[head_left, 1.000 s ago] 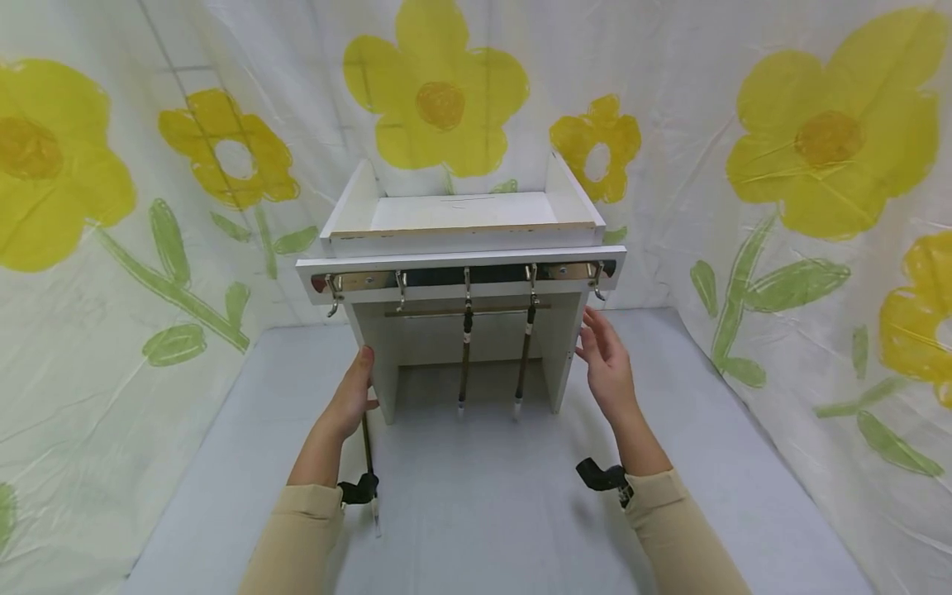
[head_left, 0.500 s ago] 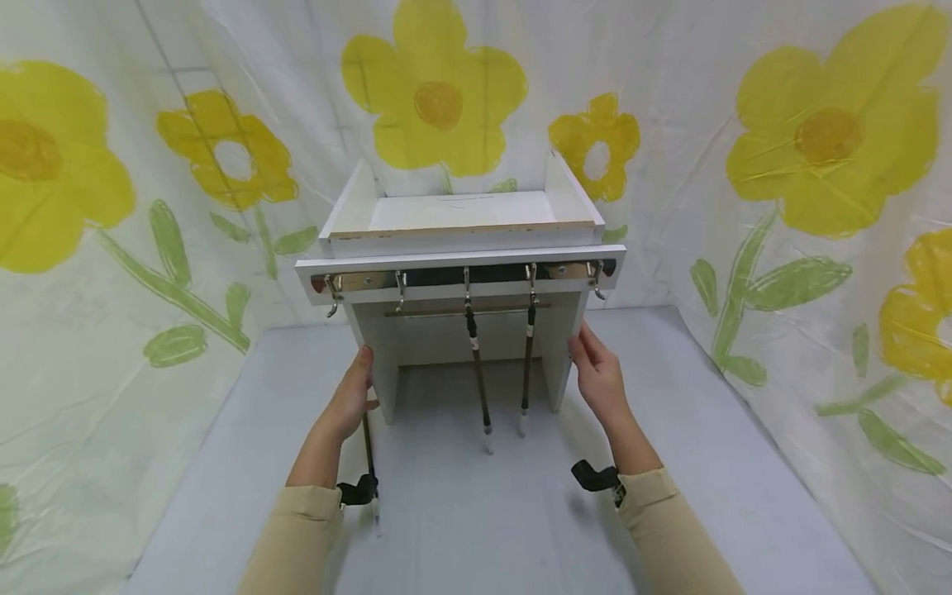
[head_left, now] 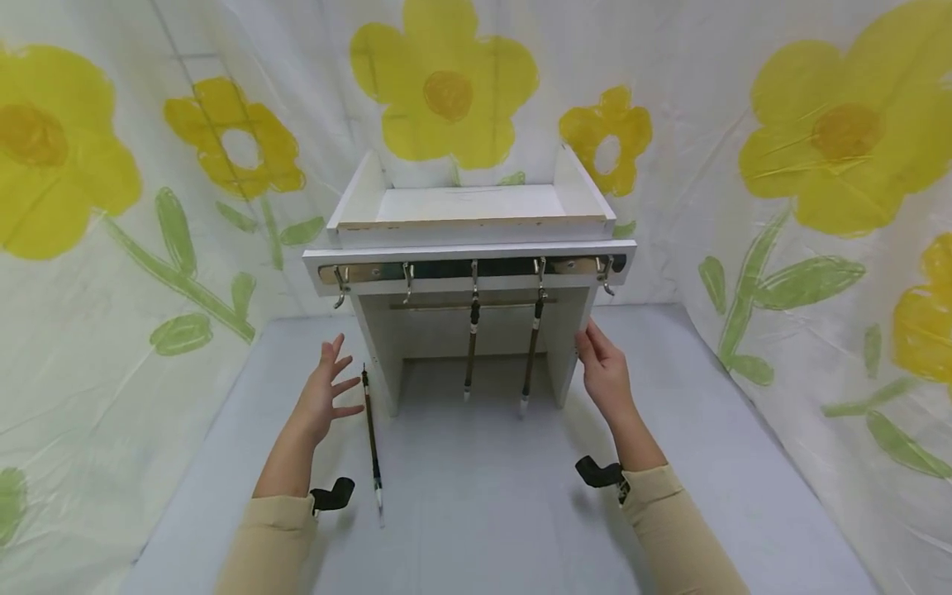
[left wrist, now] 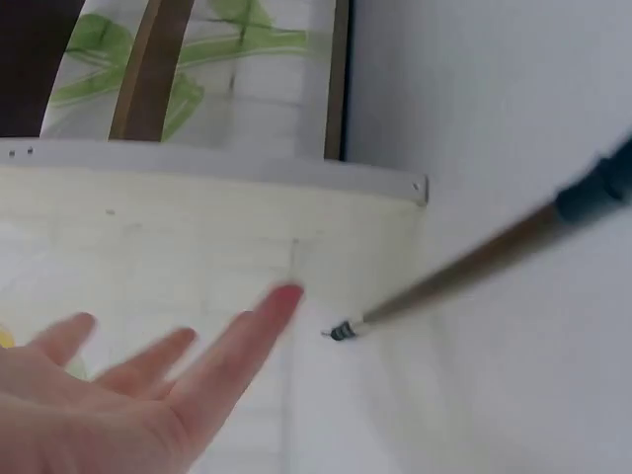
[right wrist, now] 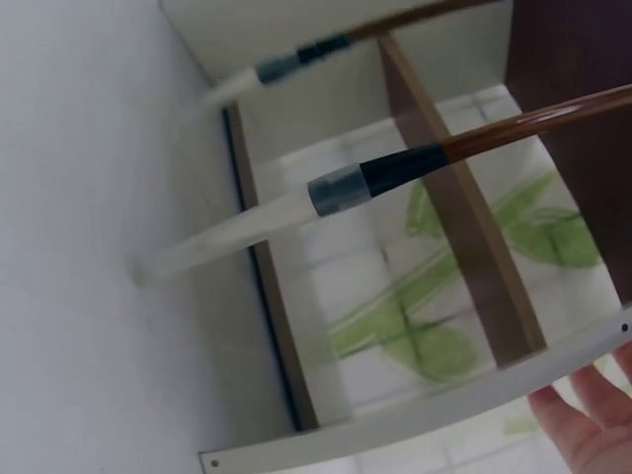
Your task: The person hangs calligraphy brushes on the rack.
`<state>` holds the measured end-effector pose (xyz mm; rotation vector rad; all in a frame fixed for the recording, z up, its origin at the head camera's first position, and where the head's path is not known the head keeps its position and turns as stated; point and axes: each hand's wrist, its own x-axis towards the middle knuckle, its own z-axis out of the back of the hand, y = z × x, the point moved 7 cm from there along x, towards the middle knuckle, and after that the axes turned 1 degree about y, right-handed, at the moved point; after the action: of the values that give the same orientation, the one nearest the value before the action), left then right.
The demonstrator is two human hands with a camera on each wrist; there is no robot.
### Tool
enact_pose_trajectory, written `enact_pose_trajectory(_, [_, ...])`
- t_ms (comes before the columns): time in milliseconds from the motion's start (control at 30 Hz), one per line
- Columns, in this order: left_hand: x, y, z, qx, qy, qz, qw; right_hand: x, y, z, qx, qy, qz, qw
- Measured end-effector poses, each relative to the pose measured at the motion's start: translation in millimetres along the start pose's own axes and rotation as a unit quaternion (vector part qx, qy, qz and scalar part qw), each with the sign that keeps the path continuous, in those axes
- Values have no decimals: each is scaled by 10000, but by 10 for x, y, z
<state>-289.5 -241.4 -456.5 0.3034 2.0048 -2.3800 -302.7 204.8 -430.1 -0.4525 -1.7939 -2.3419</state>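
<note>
A white wooden shelf unit stands upright, with a metal hook rail across its front. Two calligraphy brushes hang from the rail, bristles down: a middle brush and a right brush. A third brush lies on the table left of the shelf. Beside its loop end is my left hand, fingers spread, holding nothing and apart from the panel. My right hand touches the right side panel from outside; its fingertips meet the panel's edge in the right wrist view.
The grey-white table extends in front of the shelf and to both sides. Behind and around it hangs a white curtain with yellow flowers. A thin rod spans the inside of the shelf below the rail.
My left hand has let go of the left side panel and moved left, fingers spreading. My right hand has come against the right panel. The hanging brushes have swung.
</note>
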Motion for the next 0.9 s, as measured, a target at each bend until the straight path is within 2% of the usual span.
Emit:
enact_pose_trajectory(100, [-59, 73, 37, -1, -125, 402, 9991, -12, 77, 15, 31, 36, -89, 9999])
enact_pose_trajectory(233, [-133, 179, 42, 270, -309, 796, 9960, -39, 194, 18, 18, 126, -101, 9999])
enact_pose_trajectory(400, [-216, 366, 9, 615, -500, 1166, 9900, -19, 63, 2, 3, 96, -145, 9998])
enact_pose_trajectory(500, [-227, 456, -36, 886, -588, 1255, 9864, 0, -19, 7, -9, 38, -86, 10000])
enact_pose_trajectory(667, [-194, 553, -78, 1199, -791, 1239, 9818, 3, -22, 7, 72, 35, 57, 10000])
enact_pose_trajectory(900, [-103, 673, -92, 1412, -912, 1282, 9774, 13, -29, 2, 45, 62, -140, 9999])
